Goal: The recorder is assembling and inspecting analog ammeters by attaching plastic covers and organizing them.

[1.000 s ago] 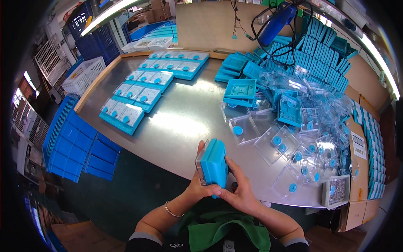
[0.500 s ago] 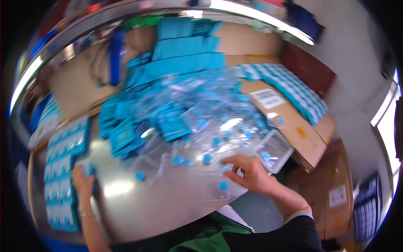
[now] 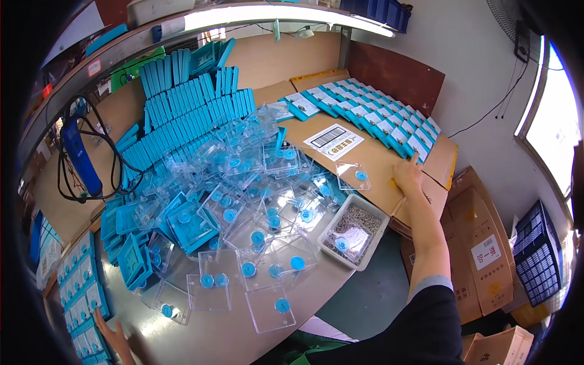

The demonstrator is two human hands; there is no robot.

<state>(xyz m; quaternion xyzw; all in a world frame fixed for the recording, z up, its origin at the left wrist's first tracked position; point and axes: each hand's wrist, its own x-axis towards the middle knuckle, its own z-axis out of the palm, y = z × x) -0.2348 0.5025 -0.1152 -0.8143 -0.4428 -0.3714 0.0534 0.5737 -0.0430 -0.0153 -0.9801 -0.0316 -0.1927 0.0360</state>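
Observation:
My right hand reaches over the cardboard carton at the right, thumb apart and a finger stretched to the near corner of the rows of teal boxes with white cards. That fingertip is at the edge of the nearest box; whether it touches cannot be made out. At the lower left my left hand, fingers spread, is beside another block of teal boxes with white inserts. Between the hands lie many clear plastic covers with round blue pieces, and open teal trays.
A white tub of small grains, with a clear cover in it, stands at the table's right edge. The flat carton bears a label and one loose cover. Teal trays stand stacked behind. A blue tool with a black cable hangs at left.
My right hand has gone from above a clear cover at the table's front to the boxes on the carton. My left hand has come nearer, fingers now spread. The view has turned right.

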